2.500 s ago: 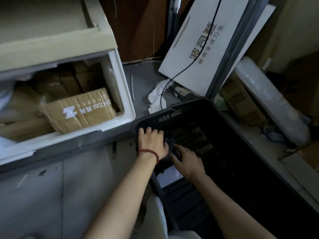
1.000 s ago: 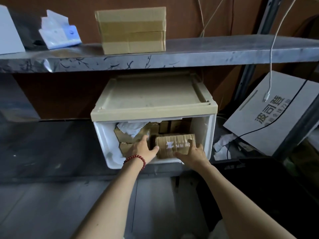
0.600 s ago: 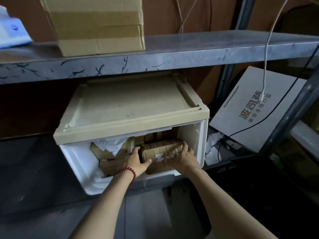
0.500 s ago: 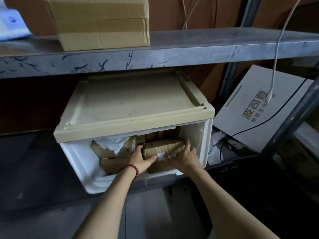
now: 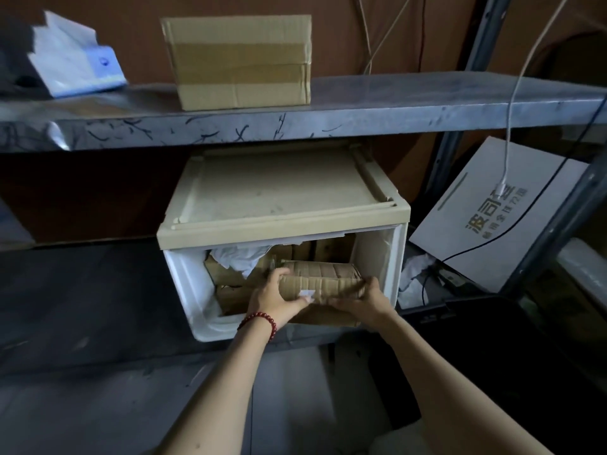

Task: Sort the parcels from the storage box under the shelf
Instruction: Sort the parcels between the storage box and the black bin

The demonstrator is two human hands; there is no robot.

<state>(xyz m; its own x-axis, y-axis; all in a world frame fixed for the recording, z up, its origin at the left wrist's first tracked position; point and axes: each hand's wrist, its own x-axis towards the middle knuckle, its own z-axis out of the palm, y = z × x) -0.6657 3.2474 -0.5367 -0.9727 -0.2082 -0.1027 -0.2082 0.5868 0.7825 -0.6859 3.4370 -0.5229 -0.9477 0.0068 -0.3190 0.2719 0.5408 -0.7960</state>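
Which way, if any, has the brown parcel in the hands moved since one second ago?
Yes. The parcel, gripped by the left hand and right hand, has risen slightly and come forward toward the storage box's open front.

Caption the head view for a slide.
Left hand and right hand grip a cardboard parcel in the white storage box under the shelf.

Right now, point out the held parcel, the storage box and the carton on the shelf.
parcel (image 5: pixel 331 284), head view, front cardboard face.
storage box (image 5: pixel 282 205), head view, beige lid.
carton (image 5: pixel 241 65), head view, taped front face.
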